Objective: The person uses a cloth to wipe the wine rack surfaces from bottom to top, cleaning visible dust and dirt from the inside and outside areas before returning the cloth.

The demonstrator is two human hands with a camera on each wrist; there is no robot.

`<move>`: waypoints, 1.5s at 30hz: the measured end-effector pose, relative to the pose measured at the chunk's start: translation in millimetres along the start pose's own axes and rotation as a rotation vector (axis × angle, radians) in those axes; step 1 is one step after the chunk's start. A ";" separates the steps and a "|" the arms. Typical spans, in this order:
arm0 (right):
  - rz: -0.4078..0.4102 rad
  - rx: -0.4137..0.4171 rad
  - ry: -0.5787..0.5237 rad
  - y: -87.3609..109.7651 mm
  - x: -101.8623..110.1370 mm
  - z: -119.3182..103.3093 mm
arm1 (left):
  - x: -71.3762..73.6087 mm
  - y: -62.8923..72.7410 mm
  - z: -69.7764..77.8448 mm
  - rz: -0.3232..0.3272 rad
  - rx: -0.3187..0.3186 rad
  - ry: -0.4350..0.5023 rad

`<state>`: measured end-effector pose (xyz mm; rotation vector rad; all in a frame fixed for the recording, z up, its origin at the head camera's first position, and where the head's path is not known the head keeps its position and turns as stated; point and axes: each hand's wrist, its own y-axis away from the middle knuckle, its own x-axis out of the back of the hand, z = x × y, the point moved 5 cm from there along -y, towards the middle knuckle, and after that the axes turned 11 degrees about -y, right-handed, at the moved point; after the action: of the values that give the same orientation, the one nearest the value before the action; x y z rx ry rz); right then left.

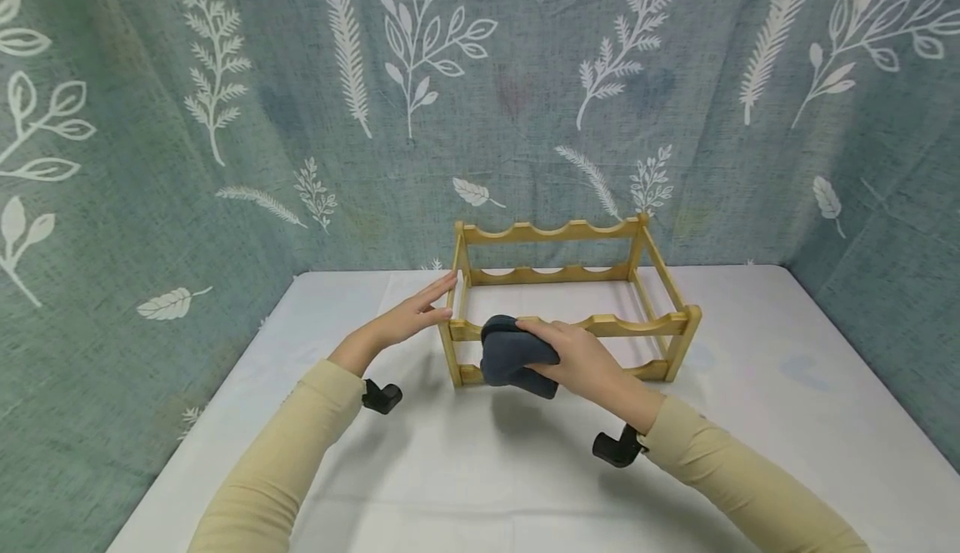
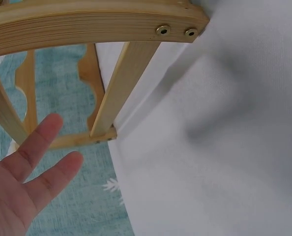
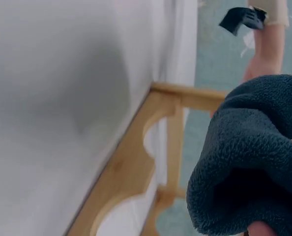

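Observation:
A folded dark blue cloth (image 1: 517,357) with a fluffy towel-like pile is gripped by my right hand (image 1: 581,361) in front of the rack's front rail. In the right wrist view the folds of the cloth (image 3: 249,147) leave a dark hollow, and parts of the fingers show at its edge. The wooden rack (image 1: 555,232) has scalloped rails on two levels. My left hand (image 1: 412,311) is at the rack's left end, its fingers extended and fingertips right at the upper side bar. The left wrist view shows those fingers (image 2: 35,147) spread, holding nothing.
The rack stands on a white-covered table (image 1: 450,470), towards its back edge. Behind and at both sides hangs a green-blue curtain (image 1: 510,137) with white leaf prints. A black wrist device (image 1: 618,446) sits under the right sleeve, another (image 1: 382,396) beside the left.

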<state>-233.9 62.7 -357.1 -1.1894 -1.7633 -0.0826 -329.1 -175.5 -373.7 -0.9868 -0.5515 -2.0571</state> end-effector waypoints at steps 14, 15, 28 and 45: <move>0.123 -0.052 0.049 70.7 73.1 51.8 | -1.1 -1.5 -2.4 0.006 -0.001 0.014; 0.129 -0.051 0.066 76.3 78.2 54.1 | -1.2 -1.9 -2.6 0.006 -0.003 0.013; 0.266 -0.018 0.261 136.8 133.9 81.2 | -1.2 -1.3 -1.7 0.003 -0.010 0.038; 0.080 0.092 0.009 68.9 58.0 59.2 | -1.3 -0.9 -1.3 0.001 -0.018 0.039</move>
<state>-225.5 168.7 -374.9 -1.1891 -1.6916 0.0397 -329.9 -175.2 -375.6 -0.9557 -0.5123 -2.0790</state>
